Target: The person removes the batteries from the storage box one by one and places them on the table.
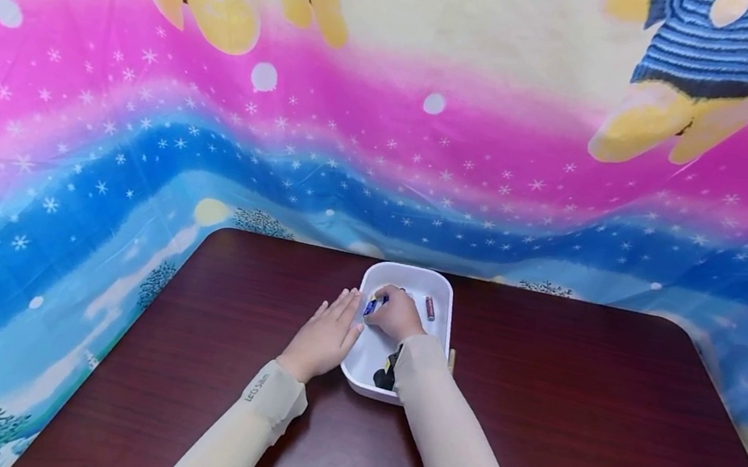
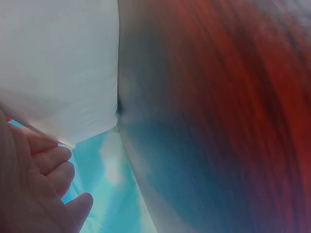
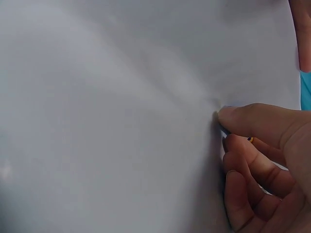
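My right hand [image 1: 398, 315] reaches into a white plastic tray [image 1: 369, 355] and pinches a small blue item with pale markings [image 1: 372, 305] near the left wall. Up close, the thumb and curled fingers [image 3: 238, 194] hide most of that item. My left hand [image 1: 320, 339] lies along the tray's left side, fingers fairly straight and touching the rim. From below, those fingers [image 2: 53, 162] show beside the tray's outer wall [image 2: 63, 63]. A small red cylinder like a battery [image 1: 430, 308] lies by the tray's right wall. At the near end is a black object [image 1: 385, 374], partly covered by the right sleeve.
The tray stands on a dark reddish wooden table [image 1: 571, 428], close to its far edge. Behind hangs a colourful printed cloth [image 1: 388, 146]. A small tan piece [image 1: 452, 360] shows just outside the tray's right wall.
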{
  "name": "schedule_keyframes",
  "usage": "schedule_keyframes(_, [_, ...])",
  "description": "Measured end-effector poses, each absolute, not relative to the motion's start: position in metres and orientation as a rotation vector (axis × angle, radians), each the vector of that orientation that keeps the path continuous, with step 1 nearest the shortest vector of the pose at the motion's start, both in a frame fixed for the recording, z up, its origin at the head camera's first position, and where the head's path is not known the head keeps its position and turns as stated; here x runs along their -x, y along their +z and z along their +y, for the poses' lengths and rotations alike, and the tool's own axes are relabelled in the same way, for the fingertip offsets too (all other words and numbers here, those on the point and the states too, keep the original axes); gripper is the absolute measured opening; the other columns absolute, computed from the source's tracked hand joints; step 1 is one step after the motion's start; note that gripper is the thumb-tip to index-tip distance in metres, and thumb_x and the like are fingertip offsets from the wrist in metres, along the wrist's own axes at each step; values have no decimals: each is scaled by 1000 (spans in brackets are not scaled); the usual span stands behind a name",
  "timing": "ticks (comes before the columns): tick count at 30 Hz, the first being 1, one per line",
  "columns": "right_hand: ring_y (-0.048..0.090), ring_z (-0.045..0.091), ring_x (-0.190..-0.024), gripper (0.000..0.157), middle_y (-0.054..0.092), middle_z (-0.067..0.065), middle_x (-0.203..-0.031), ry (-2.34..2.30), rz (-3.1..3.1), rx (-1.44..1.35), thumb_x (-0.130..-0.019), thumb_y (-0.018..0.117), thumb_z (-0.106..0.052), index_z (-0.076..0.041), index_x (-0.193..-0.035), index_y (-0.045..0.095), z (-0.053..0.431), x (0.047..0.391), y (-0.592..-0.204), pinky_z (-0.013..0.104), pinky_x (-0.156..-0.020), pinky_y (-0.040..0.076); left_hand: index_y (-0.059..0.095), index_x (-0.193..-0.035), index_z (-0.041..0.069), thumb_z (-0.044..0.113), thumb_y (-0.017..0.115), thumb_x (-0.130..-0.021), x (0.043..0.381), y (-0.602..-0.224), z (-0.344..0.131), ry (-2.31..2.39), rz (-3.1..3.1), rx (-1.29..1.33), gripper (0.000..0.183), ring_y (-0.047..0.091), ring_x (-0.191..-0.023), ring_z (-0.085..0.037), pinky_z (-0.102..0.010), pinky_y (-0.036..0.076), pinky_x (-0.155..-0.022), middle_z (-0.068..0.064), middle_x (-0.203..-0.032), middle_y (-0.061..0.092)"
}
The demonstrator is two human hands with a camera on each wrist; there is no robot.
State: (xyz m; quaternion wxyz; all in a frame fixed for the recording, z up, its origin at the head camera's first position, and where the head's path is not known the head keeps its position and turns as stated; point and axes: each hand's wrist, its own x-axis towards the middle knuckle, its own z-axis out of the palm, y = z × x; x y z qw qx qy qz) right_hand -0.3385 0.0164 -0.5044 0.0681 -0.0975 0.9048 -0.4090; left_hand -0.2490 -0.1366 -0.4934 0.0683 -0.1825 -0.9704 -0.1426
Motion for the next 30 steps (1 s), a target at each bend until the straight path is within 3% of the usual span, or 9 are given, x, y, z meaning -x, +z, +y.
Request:
schedule_keyframes(9, [58,26,-97,45,63,13,-110,-1177,2731,348,-69,81,-11,-3,-111,66,17,340,-507,40,-87,47,24,-148,3,36,30,-102,249,-494,-136,-440,-2915,554,57,19,-141,-23,-49,24,-110,-10,-153,25])
schedule_keyframes(20, [57,23,-84,47,66,8,-89,-1181,2745,402,-65,84,-14,-6,-108,65,19,339,-506,38,-81,46,23,-149,5,31,36,-102,249,-495,-135,-475,-2921,538,55,17,-142,-21,-48,21,-111,-10,-153,25])
schedule_keyframes(25, [55,17,-69,49,60,3,-72,-1231,2723,393,-64,84,-11,-5,-108,64,20,339,-505,31,-68,46,24,-149,4,31,36,-102,249,-494,-136,-485,-2909,543,55,18,-141,-23,-46,20,-112,-10,-153,26])
schedule_keyframes(30, [55,14,-64,49,59,3,-71,-1317,2691,379,-64,83,-8,-2,-108,62,22,337,-502,28,-62,46,25,-148,3,33,34,-102,248,-493,-136,-476,-2910,544,56,19,-141,-23,-46,20,-111,-11,-153,25])
